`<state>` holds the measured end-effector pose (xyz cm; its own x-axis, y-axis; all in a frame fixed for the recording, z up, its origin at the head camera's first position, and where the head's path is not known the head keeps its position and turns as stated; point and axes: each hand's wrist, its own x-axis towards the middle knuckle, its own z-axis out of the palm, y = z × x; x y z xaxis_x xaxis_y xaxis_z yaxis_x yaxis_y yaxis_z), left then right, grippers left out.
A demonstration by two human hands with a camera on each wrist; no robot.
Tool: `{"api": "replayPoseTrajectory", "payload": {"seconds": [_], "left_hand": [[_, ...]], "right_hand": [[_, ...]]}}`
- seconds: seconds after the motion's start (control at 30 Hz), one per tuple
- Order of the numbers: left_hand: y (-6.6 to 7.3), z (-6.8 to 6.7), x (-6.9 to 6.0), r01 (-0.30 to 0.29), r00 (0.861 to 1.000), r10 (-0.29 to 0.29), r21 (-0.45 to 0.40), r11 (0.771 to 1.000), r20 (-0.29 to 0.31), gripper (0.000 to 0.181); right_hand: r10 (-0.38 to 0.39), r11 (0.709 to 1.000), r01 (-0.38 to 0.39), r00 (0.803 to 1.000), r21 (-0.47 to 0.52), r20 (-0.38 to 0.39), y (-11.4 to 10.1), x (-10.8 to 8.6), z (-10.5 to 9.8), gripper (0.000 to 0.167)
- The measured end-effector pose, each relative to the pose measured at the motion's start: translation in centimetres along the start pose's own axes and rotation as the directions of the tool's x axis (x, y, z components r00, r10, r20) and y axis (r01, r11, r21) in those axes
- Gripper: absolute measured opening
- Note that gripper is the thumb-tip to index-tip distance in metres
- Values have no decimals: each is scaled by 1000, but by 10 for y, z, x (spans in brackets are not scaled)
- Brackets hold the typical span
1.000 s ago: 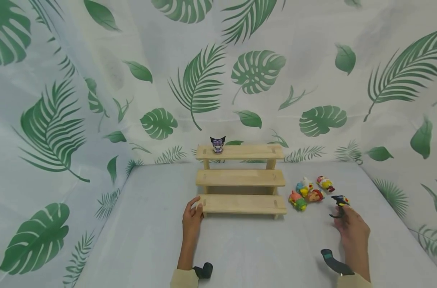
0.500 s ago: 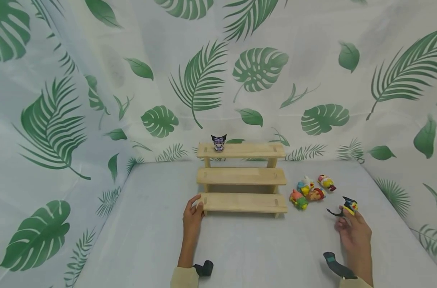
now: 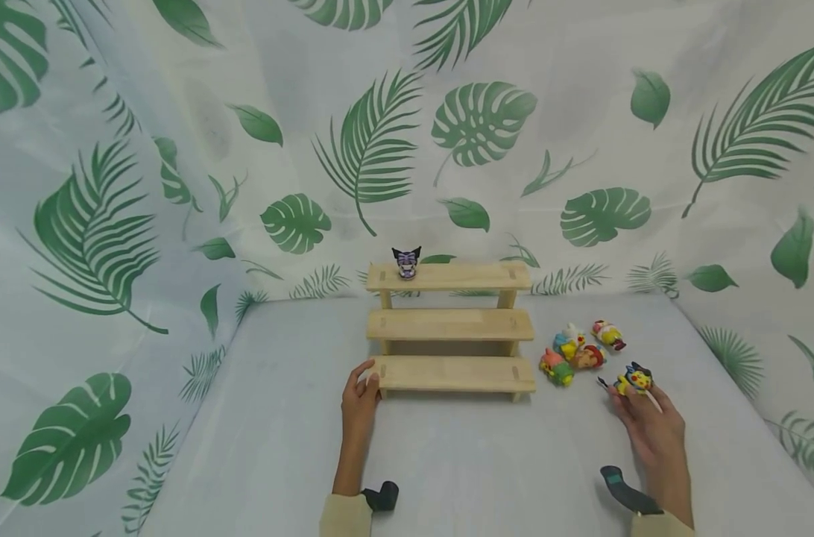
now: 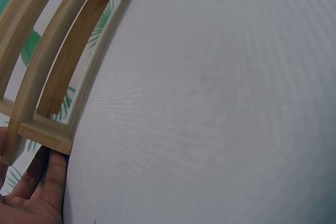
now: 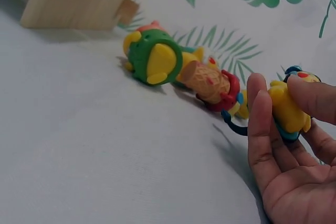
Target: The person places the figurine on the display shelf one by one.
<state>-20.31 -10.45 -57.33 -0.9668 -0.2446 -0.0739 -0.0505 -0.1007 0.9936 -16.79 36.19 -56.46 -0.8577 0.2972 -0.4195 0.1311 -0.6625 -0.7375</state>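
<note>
A three-tier wooden shelf (image 3: 450, 373) stands at the middle of the table. My left hand (image 3: 360, 403) grips the left end of its lowest tier; in the left wrist view the fingers of that hand (image 4: 37, 192) lie against the shelf's end (image 4: 47, 135). Off to the right, my right hand (image 3: 655, 429) pinches a yellow and black figurine (image 3: 635, 379) with a thin dark tail, held in the air. Seen from the right wrist, the thumb and fingers (image 5: 299, 156) hold the figurine's yellow body (image 5: 289, 108).
Several colourful figurines (image 3: 557, 368) lie in a group right of the shelf, one of them (image 3: 608, 335) slightly apart at the back. A purple and black figurine (image 3: 407, 264) stands on the top tier's left part. Behind the table (image 3: 279, 432) hangs a leaf-patterned cloth (image 3: 380, 45).
My right hand has turned the figurine, so its yellow face and front now show with the tail pointing left. The left hand has stayed on the shelf.
</note>
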Motion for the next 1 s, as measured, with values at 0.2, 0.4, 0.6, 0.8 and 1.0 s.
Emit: {"api": "replayPoseTrajectory", "payload": {"seconds": [0.2, 0.4, 0.6, 0.8, 1.0], "left_hand": [[19, 0, -6, 14, 1000, -14, 7, 1000, 25, 35], [29, 2, -12, 16, 1000, -17, 47, 999, 22, 35], [28, 1, -11, 4, 1000, -4, 32, 999, 29, 36], [27, 0, -12, 17, 999, -17, 9, 1000, 28, 35], [26, 0, -11, 16, 1000, -17, 35, 999, 16, 35]], "right_hand": [[-41, 999, 41, 999, 11, 1, 1, 0, 3, 71], [-60, 998, 60, 998, 1, -33, 3, 0, 5, 67], [-77, 996, 76, 997, -35, -14, 1, -1, 10, 83], [-58, 995, 52, 996, -84, -64, -4, -6, 19, 61], [-119, 988, 110, 990, -109, -78, 0, -1, 26, 71]]}}
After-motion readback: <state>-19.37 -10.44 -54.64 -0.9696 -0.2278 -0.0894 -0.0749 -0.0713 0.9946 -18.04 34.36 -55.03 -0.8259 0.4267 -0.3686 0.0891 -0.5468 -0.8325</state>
